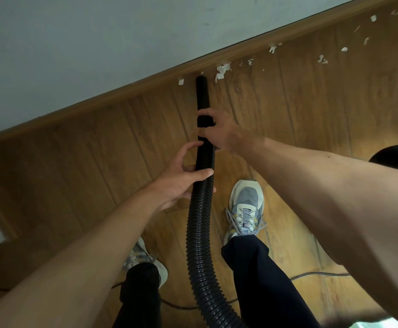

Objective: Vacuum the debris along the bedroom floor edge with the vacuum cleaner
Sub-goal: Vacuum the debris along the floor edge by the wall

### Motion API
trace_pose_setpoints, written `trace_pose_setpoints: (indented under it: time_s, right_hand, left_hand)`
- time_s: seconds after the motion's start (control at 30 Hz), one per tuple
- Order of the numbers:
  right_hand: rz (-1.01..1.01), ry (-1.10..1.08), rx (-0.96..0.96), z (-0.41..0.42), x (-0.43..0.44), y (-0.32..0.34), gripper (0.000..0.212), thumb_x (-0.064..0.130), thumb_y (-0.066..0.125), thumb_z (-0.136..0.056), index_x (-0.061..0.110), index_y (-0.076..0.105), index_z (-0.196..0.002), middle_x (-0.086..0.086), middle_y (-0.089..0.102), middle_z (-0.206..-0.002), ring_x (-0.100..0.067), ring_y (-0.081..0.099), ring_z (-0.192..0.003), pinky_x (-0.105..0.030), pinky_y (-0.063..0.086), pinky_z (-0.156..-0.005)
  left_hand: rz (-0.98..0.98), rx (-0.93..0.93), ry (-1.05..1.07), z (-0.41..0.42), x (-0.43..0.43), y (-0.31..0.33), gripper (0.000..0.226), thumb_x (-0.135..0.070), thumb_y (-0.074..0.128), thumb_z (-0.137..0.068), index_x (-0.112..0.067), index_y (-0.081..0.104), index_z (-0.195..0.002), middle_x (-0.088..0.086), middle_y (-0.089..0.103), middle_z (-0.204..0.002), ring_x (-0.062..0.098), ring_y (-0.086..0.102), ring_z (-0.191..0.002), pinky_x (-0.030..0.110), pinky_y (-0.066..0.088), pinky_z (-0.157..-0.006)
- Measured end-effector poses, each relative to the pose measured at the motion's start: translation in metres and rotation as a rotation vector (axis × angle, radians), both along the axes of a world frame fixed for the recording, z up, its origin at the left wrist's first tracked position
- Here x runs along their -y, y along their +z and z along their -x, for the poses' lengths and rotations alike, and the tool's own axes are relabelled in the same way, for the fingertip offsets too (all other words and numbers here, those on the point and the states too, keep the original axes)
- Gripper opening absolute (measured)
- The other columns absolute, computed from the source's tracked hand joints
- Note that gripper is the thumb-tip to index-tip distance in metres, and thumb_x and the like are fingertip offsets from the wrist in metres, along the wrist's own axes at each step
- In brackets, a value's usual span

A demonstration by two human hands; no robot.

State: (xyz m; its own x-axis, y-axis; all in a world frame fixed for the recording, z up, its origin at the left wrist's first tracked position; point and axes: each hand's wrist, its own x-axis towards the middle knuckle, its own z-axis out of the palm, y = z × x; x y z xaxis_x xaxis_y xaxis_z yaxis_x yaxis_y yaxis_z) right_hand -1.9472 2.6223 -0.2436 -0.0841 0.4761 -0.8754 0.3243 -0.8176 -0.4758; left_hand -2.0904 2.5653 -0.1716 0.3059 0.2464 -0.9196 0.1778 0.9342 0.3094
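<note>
Head view: the right hand (220,133) curls round the black vacuum hose (199,233) at its smooth collar, fingers wrapped over it. Just behind, nearer the body, the left hand (180,179) grips the ribbed part, thumb laid across the front. Ahead of the right hand's fingers the nozzle (202,91) reaches close to the baseboard (112,98) at the edge of the wooden floor (98,150). White paper scraps (222,71) lie on either side of its tip and trail along the edge to the right of the hands. Below the right hand stands a grey shoe (246,204), and a dark cord (321,274) lies farther back.
</note>
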Motion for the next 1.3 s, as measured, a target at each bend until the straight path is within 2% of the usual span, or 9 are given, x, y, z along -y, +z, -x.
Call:
trace_pose_setpoints:
  time_s: [0.27,0.6,0.83,1.13,1.3]
  right_hand:
    - [0.003,0.065,-0.020,0.022,-0.007,0.003,0.054,0.008,0.058,-0.092,0.032,0.049,-0.140,-0.009,0.051,-0.130,-0.028,0.064,-0.097,-0.042,0.063,-0.069]
    - [0.016,0.157,-0.065,0.053,-0.005,0.002,0.056,0.008,0.055,-0.093,0.031,0.046,-0.144,-0.011,0.050,-0.133,-0.029,0.062,-0.101,-0.044,0.062,-0.073]
    - [-0.052,0.105,-0.007,0.035,-0.004,-0.003,0.053,0.008,0.054,-0.093,0.031,0.050,-0.140,-0.009,0.052,-0.132,-0.026,0.062,-0.100,-0.044,0.062,-0.071]
    - [-0.027,0.041,0.035,0.011,0.008,-0.002,0.054,0.007,0.055,-0.092,0.031,0.050,-0.141,-0.008,0.052,-0.129,-0.027,0.062,-0.100,-0.046,0.062,-0.071]
    - [0.002,0.049,0.022,0.017,0.014,-0.002,0.055,0.010,0.056,-0.093,0.032,0.047,-0.143,-0.008,0.053,-0.129,-0.026,0.062,-0.100,-0.040,0.062,-0.068]
  left_hand:
    - [0.001,-0.022,0.046,0.017,0.001,0.003,0.064,-0.003,0.068,-0.090,-0.041,0.044,-0.136,0.017,0.069,-0.120,0.035,0.074,-0.084,0.045,0.061,-0.065]
    - [0.036,-0.059,0.125,0.041,0.014,0.002,0.062,-0.004,0.069,-0.088,-0.043,0.048,-0.132,0.016,0.069,-0.121,0.035,0.075,-0.086,0.041,0.061,-0.064]
    - [0.031,-0.032,0.113,0.020,0.006,0.000,0.064,-0.003,0.068,-0.090,-0.041,0.045,-0.135,0.014,0.069,-0.121,0.033,0.075,-0.083,0.042,0.061,-0.063]
    - [0.056,0.015,0.072,0.005,0.008,0.001,0.065,-0.003,0.068,-0.091,-0.041,0.042,-0.137,0.019,0.068,-0.121,0.034,0.073,-0.082,0.048,0.062,-0.069]
    - [0.074,0.008,0.092,0.011,0.016,0.003,0.065,-0.003,0.069,-0.089,-0.042,0.045,-0.135,0.017,0.068,-0.122,0.035,0.074,-0.084,0.052,0.062,-0.073]
